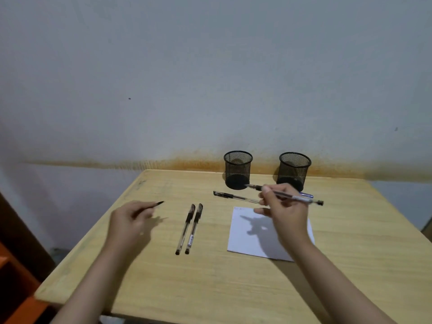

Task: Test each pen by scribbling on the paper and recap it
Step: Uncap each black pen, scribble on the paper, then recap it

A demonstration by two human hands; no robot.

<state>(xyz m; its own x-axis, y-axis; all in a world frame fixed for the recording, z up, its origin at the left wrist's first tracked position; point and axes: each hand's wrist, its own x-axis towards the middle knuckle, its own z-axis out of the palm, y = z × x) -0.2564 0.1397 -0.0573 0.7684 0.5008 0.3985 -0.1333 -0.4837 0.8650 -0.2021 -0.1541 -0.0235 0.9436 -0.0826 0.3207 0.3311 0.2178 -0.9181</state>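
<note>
My right hand (284, 206) holds an uncapped clear pen (301, 198) above the top edge of the white paper (247, 237), tip pointing left toward the left mesh cup. My left hand (131, 218) pinches a black pen cap (157, 204) over the left part of the table. Two capped pens (189, 228) lie side by side in the middle. Another capped pen (236, 197) lies just beyond the paper. A blue-capped pen (306, 195) peeks out behind my right hand. Faint marks show at the paper's top left corner.
Two black mesh pen cups (238, 169) (294, 170) stand at the back of the wooden table (163, 277), against the wall. An orange piece of furniture (14, 288) sits at the lower left, beside the table edge.
</note>
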